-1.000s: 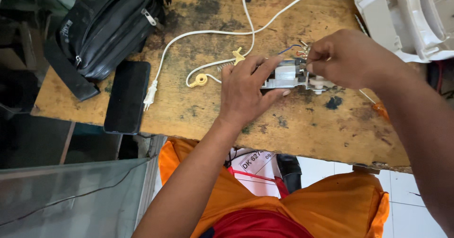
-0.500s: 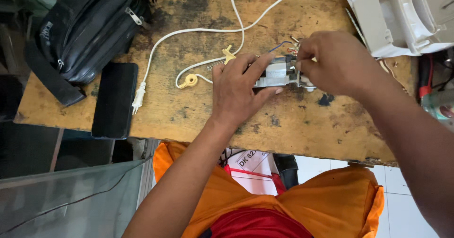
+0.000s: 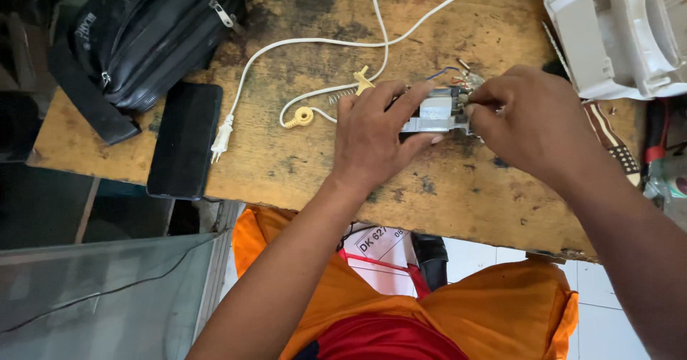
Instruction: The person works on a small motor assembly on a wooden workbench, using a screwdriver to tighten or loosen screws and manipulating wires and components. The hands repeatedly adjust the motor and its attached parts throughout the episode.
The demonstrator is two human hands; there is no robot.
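two hands meet on one small grey motor unit [image 3: 435, 115]. my left hand [image 3: 372, 134] has fingers curled around its near side, white cord [image 3: 300, 44] beyond them; my right hand [image 3: 533, 124] pinches its wired end, white housing [image 3: 615, 31] beyond.

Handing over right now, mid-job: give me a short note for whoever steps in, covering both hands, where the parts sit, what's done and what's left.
Left hand: grips the small grey electrical unit just above the wooden bench.
Right hand: fingertips pinch at the unit's right end, by the thin coloured wires.
White power cord runs loose across the bench, its plug beside the black phone. Black bag top left; white plastic housing top right.
Done: unit is out of any housing, wiring exposed.
Left: the work at the wire end looks unfinished; whether the connections are made cannot be told.
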